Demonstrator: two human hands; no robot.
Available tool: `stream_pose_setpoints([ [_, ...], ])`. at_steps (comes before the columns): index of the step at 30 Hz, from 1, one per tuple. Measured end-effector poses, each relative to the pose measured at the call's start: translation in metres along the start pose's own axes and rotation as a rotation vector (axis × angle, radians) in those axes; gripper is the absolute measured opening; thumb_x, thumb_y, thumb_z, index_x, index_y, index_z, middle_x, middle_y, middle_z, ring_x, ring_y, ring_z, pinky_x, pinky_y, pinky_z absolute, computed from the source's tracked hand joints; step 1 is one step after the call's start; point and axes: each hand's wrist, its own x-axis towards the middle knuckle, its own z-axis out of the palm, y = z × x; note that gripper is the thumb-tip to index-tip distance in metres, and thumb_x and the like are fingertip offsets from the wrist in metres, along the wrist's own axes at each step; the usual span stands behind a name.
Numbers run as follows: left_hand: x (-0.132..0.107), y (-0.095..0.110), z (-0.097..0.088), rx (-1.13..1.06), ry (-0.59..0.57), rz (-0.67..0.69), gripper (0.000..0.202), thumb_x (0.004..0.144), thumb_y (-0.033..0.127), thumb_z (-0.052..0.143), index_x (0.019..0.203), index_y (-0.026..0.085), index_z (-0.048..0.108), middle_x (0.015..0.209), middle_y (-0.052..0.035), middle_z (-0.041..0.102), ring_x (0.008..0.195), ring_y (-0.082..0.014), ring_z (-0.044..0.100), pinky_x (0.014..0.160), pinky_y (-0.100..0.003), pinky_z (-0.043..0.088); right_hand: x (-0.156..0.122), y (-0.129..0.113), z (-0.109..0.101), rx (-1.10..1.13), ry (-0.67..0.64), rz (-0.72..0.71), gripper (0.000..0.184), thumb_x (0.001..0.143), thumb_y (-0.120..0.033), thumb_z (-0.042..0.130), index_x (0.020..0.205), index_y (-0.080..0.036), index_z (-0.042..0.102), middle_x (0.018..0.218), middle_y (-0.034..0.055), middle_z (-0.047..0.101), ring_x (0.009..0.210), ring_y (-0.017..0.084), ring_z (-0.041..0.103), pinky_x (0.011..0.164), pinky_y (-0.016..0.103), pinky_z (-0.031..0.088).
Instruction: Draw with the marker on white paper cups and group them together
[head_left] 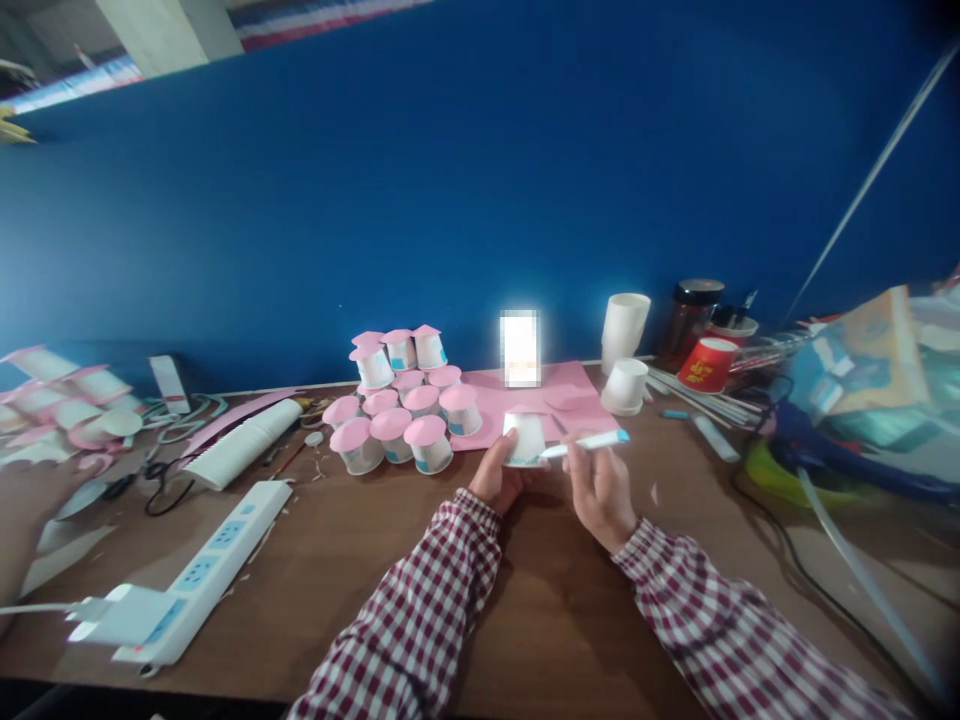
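Observation:
My left hand (499, 475) grips a white paper cup (523, 438) that stands upside down, its rim low and its base up. Faint blue-green marks run along the lower edge of this cup. In my right hand (602, 490) is a white marker (585, 444) with a blue end; its other end points left at the cup's lower side, and I cannot tell whether it touches. Behind both hands a pink sheet of paper (480, 390) lies on the table. Left of them stand several upturned cups with pink cone tops (391, 425), some with blue patches.
A power strip (217, 560) with a plugged-in charger lies at left, near a stack of white cups (247, 445). Upturned cups (625, 386), a red cup (707, 365) and a dark-lidded jar (694, 320) stand right. Another person's hand (37, 490) shows at far left.

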Motion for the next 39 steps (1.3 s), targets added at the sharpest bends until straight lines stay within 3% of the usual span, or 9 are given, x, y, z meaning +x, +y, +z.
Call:
stream_pose_setpoints([
  [7,0.0004,0.0005,-0.0017,-0.018,0.047,0.0,0.03,0.083,0.033,0.055,0.102,0.011,0.059,0.083,-0.0083,0.064,0.081,-0.0193,0.062,0.079,-0.038,0.054,0.0011,0.0004,0.0006,-0.043,-0.003,-0.021,0.024,0.094,-0.03,0.035,0.087,-0.016,0.053,0.066,0.0035,0.059,0.06,0.015,0.056,0.06,0.026,0.044],
  [18,-0.0006,0.0005,-0.0036,-0.002,0.003,-0.019,0.036,0.082,0.037,0.057,0.106,0.011,0.058,0.092,-0.0106,0.065,0.081,-0.0203,0.062,0.072,-0.036,0.055,0.0019,-0.0014,-0.0011,0.001,0.035,0.021,0.023,0.094,-0.03,0.037,0.082,-0.018,0.052,0.063,0.0012,0.057,0.057,0.014,0.054,0.058,0.025,0.043],
  [26,-0.0003,0.0005,-0.0049,-0.025,-0.017,-0.004,0.038,0.083,0.036,0.056,0.112,0.012,0.056,0.096,-0.0105,0.064,0.086,-0.0211,0.062,0.075,-0.037,0.055,0.0021,-0.0005,-0.0002,-0.023,0.007,-0.002,0.024,0.094,-0.03,0.035,0.085,-0.017,0.053,0.065,0.0031,0.059,0.06,0.015,0.056,0.06,0.026,0.044],
  [39,0.0001,-0.0018,-0.0084,-0.02,0.0,0.009,0.034,0.079,0.034,0.063,0.104,0.012,0.059,0.087,-0.0078,0.066,0.079,-0.0187,0.063,0.08,-0.037,0.053,0.0017,-0.001,-0.0022,-0.037,-0.009,0.028,0.025,0.095,-0.03,0.034,0.088,-0.016,0.054,0.063,0.003,0.058,0.057,0.014,0.054,0.06,0.027,0.045],
])
